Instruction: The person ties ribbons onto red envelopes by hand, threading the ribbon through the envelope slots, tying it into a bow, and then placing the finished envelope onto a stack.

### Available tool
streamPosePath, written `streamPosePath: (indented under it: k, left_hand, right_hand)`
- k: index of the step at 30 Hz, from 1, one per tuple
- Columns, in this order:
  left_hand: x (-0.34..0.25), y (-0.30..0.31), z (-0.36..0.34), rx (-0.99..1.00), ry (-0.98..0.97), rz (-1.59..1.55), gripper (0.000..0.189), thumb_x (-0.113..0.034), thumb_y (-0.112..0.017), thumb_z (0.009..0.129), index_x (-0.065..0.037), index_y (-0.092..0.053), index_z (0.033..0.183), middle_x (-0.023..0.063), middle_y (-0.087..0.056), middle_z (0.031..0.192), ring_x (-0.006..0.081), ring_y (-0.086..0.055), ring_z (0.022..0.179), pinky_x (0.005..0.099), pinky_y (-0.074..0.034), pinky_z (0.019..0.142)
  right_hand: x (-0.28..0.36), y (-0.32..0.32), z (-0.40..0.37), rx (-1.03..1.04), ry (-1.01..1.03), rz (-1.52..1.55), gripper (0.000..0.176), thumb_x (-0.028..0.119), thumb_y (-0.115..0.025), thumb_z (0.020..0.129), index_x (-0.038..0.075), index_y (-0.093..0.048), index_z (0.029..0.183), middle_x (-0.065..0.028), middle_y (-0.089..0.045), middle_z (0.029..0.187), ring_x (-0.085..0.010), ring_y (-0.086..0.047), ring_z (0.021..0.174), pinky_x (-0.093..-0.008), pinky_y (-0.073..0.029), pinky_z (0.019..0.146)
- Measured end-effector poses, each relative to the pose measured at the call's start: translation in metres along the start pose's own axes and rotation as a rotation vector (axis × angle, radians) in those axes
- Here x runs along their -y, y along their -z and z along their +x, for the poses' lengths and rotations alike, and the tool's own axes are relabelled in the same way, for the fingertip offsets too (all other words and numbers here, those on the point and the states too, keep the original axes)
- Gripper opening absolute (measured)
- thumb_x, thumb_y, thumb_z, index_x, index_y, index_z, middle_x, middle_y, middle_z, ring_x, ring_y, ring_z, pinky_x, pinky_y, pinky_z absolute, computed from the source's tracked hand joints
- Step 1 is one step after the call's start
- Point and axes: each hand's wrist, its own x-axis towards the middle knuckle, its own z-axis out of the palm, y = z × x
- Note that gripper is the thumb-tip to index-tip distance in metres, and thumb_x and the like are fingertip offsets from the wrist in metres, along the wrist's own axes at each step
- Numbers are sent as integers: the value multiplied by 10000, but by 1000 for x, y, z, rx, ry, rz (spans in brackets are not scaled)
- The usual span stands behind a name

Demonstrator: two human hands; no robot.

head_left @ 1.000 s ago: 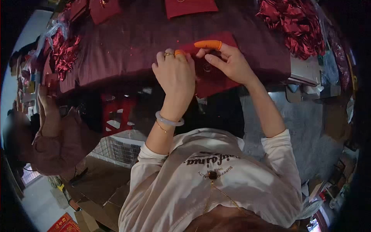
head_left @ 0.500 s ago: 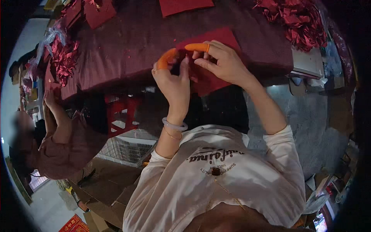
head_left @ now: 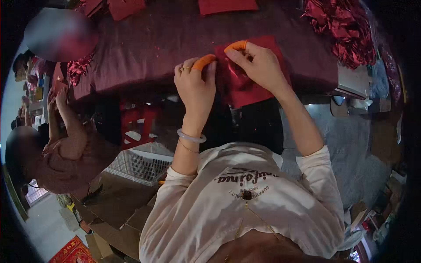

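Observation:
My left hand is raised at the table's near edge, just left of a red sheet. An orange finger cot covers its index finger, whose tip meets the thumb. Whatever is in that pinch is too small to tell. My right hand is over the red sheet, with another orange finger cot on its index finger. Its thumb presses against that finger, and what lies between them is hidden. Beneath the right hand a shiny dark red piece shows against the sheet. The sheet overhangs the table's near edge.
A dark red cloth covers the table. Crumpled red foil is heaped at the right, and more red foil at the left. Red sheets lie at the back. A co-worker sits at left, near a white basket.
My right hand has moved slightly right, its index finger now bent against the thumb. My left index finger has closed towards its thumb. The view has shifted a little, and a blurred head appears upper left.

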Motion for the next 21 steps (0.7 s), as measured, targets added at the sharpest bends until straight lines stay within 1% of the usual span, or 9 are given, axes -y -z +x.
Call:
streamPosePath:
  k: [3,4,5,7,8,12,16,17,21]
  left_hand:
    - [-3,2,0,9,1,28,211,-119,-707,724,-68,-664,924,92,-589,913,287,-519,824,372,-422,738]
    - [-6,5,1,4,3,29,211,-119,-707,724,-68,-664,924,92,-589,913,287,-519,824,372,-422,738]
    - [-9,7,0,-101,5,24,208,-109,-708,722,-65,-658,919,96,-585,901,288,-518,825,372,-421,735]
    - [-15,10,-8,-230,43,-40,176,-76,-705,719,-39,-631,874,113,-581,857,299,-527,809,378,-423,713]
    - [-19,10,-13,-159,85,-66,159,-89,-696,734,-27,-620,859,116,-585,845,304,-536,798,382,-423,697]
    - [-25,8,-30,81,252,-51,194,-163,-638,805,14,-600,874,142,-604,850,320,-563,795,380,-422,649]
    - [-40,6,-24,34,238,196,224,-173,-639,814,7,-609,944,151,-620,829,322,-572,789,398,-428,699]
    - [-39,1,-25,48,304,134,225,-174,-634,814,3,-595,948,149,-613,883,321,-572,801,398,-416,713]
    - [-44,-8,-34,30,392,-67,254,-153,-666,774,-9,-562,956,101,-609,859,286,-584,767,388,-416,707]
  right_hand:
    - [13,3,0,27,49,-146,337,395,-661,785,107,-665,959,-42,-660,742,-179,-639,672,-311,-497,622]
    - [7,3,3,89,-9,-76,296,285,-689,764,83,-661,979,-31,-667,777,-144,-628,678,-282,-497,635]
    - [1,5,4,92,-6,-80,296,285,-689,764,83,-661,979,-31,-667,777,-144,-628,678,-282,-497,635]
    - [-5,8,6,148,-46,212,282,167,-681,749,55,-654,1007,-37,-667,806,-108,-607,697,-255,-492,652]
    - [2,14,5,168,-56,212,301,100,-671,743,41,-648,1037,-32,-660,814,-82,-579,702,-237,-484,657]
    - [7,16,8,204,-68,180,313,85,-658,747,42,-642,1057,-32,-655,849,-79,-566,708,-231,-478,665]
    - [5,20,9,261,-40,267,355,45,-640,764,36,-613,1118,-3,-623,882,-46,-498,701,-187,-435,657]
    - [6,21,9,269,-30,276,367,28,-632,776,29,-599,1142,18,-605,885,-22,-456,682,-154,-405,641]
    - [-2,23,9,302,-3,313,389,20,-634,777,32,-586,1163,21,-602,889,-24,-458,685,-154,-401,641]
